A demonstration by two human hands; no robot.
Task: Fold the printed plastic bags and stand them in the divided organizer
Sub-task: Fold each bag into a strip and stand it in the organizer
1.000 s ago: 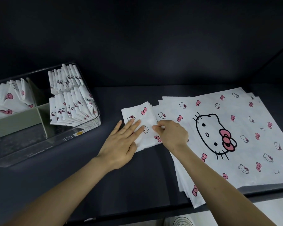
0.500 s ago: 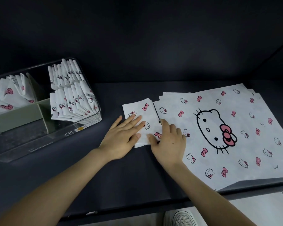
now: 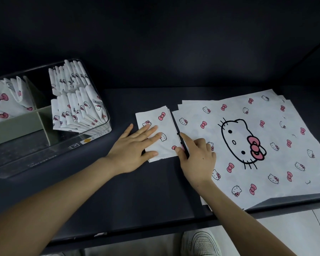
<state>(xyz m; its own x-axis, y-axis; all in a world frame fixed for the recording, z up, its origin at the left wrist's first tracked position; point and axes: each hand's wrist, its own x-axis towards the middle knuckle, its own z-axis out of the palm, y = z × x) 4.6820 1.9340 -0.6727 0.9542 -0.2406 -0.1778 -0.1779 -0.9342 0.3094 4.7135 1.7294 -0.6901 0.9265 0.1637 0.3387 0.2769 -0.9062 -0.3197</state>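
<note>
Since a second ago the right grip (image 3: 196, 156) has stopped nipping the right edge of the folded bag (image 3: 165, 125) and now lies beside it. Its forefinger is straight along that edge and its thumb sits at the near corner. It is released and presses rather than grasps, probably to sharpen the crease. The left grip (image 3: 133, 146) stays flat and released on the bag's left half, fingers spread, likely pinning the layers so they cannot spring open.

The bag lies on the dark bench (image 3: 137, 191), not yet stowed. Just beside it at three o'clock waits the stack of unfolded bags (image 3: 257, 172), handy for the next fold. Near at nine to ten o'clock stands the clear divided organizer (image 3: 63, 150). Its right compartments already hold leaning rows of standing folded bags (image 3: 78, 111), so this one probably goes there next.
</note>
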